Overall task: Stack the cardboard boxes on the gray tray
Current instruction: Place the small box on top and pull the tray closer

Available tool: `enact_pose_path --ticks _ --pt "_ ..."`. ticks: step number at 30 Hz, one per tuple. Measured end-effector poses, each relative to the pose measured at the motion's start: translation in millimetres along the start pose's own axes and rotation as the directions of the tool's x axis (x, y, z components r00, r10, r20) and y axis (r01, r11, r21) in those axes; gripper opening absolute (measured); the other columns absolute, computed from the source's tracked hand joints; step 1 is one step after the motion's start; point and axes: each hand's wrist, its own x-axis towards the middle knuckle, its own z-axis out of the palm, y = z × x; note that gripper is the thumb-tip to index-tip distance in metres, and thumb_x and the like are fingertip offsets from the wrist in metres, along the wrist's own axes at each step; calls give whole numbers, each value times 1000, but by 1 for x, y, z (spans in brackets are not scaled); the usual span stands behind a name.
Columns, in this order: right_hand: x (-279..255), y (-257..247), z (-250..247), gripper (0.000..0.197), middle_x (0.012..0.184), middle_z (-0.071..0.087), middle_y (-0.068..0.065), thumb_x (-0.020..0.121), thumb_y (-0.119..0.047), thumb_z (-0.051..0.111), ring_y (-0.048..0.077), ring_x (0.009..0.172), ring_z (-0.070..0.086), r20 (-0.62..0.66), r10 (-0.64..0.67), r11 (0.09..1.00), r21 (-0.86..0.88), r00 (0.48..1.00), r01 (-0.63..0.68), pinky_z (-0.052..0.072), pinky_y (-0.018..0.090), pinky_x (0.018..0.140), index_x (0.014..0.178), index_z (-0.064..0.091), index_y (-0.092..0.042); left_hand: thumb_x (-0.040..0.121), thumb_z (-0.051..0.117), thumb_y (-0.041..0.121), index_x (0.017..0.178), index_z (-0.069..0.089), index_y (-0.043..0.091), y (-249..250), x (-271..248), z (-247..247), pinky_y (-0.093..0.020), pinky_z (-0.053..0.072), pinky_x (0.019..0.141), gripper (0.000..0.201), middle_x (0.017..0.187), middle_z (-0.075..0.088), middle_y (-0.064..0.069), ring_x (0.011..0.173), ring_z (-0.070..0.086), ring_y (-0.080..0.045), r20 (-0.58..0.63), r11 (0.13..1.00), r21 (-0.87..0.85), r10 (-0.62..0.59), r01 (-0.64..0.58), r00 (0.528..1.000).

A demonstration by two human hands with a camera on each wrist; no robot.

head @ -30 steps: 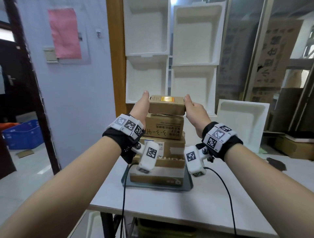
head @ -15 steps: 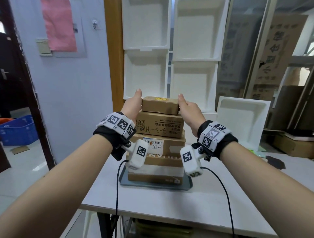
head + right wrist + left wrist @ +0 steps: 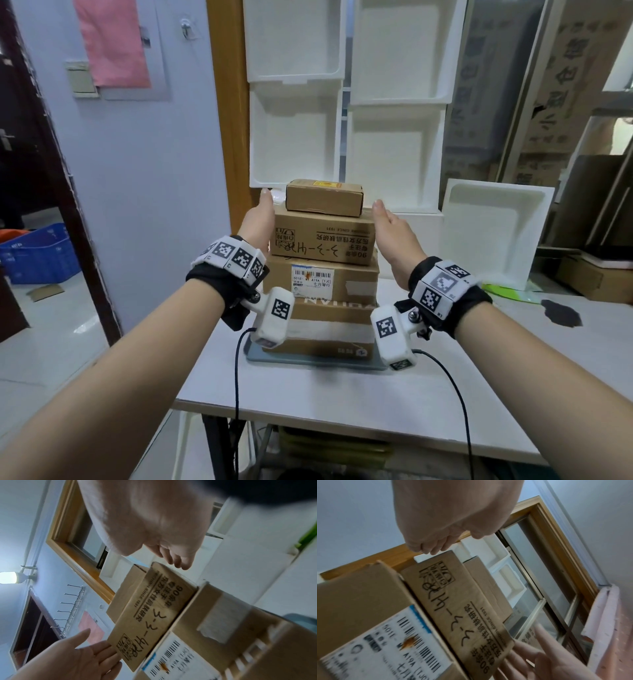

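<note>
Several cardboard boxes stand stacked on the gray tray (image 3: 315, 362). A small box (image 3: 323, 198) lies on top, resting on a wider box with handwriting (image 3: 322, 240), which sits on a labelled box (image 3: 322, 279). My left hand (image 3: 262, 219) is open at the stack's left side, level with the handwritten box. My right hand (image 3: 388, 226) is open at the stack's right side, a small gap away. Neither hand holds anything. The left wrist view shows the handwritten box (image 3: 462, 608) and the small box (image 3: 488, 588). The right wrist view shows the handwritten box (image 3: 150, 612).
White foam trays (image 3: 294, 137) lean upright behind the stack, and another (image 3: 493, 233) stands to its right. The white table (image 3: 308, 394) has its near edge just below the tray. A dark object (image 3: 561, 311) lies at the table's right. A blue crate (image 3: 37, 253) sits on the floor.
Both hands held the small box by its ends, set it on the stack and let go. They have since moved slightly outward and down.
</note>
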Motion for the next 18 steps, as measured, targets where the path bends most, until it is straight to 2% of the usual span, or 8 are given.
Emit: enact_pose_path --ticks 1,3,5,6,8,11,14,18 --pt "-2 6 1 68 151 43 2 97 -61 25 23 138 39 12 18 1000 9 1000 -18 31 35 109 146 39 -16 97 20 62 151 27 11 -6 1 -2 -31 34 91 75 136 46 1 131 42 -26 22 999 -25 -36 37 999" --pt "-5 17 1 68 144 50 3 97 -62 23 23 133 46 39 48 999 15 998 -49 34 33 104 143 44 -17 96 18 64 148 33 9 -16 4 -4 -29 35 92 78 135 49 2 129 46 -24 46 997 -59 -56 59 997" --pt "-6 26 2 68 139 54 1 97 -62 22 20 128 49 76 66 997 40 995 -69 33 29 101 140 47 -16 93 17 68 147 36 9 -25 6 -4 -30 36 102 83 144 49 -7 134 44 -25 32 998 -44 -46 48 998" --pt "-7 28 2 67 136 55 -1 97 -61 22 18 125 49 92 73 996 48 993 -78 33 27 100 140 48 -16 88 17 73 149 33 11 -29 7 -3 -35 33 109 88 148 45 -9 137 41 -25 31 998 -42 -46 48 998" --pt "-7 32 2 67 137 54 0 98 -60 21 18 127 48 91 80 996 33 993 -83 32 28 102 141 47 -15 76 17 80 151 32 14 -36 12 -2 -44 27 115 100 151 42 -8 139 38 -26 29 999 -32 -31 32 999" --pt "-6 34 2 67 145 50 4 98 -59 22 20 134 44 74 66 998 8 995 -67 32 31 107 143 45 -15 63 17 86 150 33 16 -42 19 0 -47 29 114 113 151 43 -7 139 38 -26 21 1000 -17 -4 4 1000" --pt "-3 36 2 67 142 52 4 98 -59 22 20 132 46 83 65 998 7 994 -66 34 31 105 141 47 -15 45 19 92 149 36 18 -52 33 -1 -48 33 112 128 148 47 -7 136 42 -25 12 1000 -23 3 -3 1000" --pt "-1 39 3 70 139 55 4 96 -63 22 21 128 49 81 47 999 -29 996 -45 36 36 109 140 50 -16 39 22 94 147 39 20 -61 44 -3 -49 37 108 131 145 50 -6 133 46 -26 33 999 -17 -31 32 999"
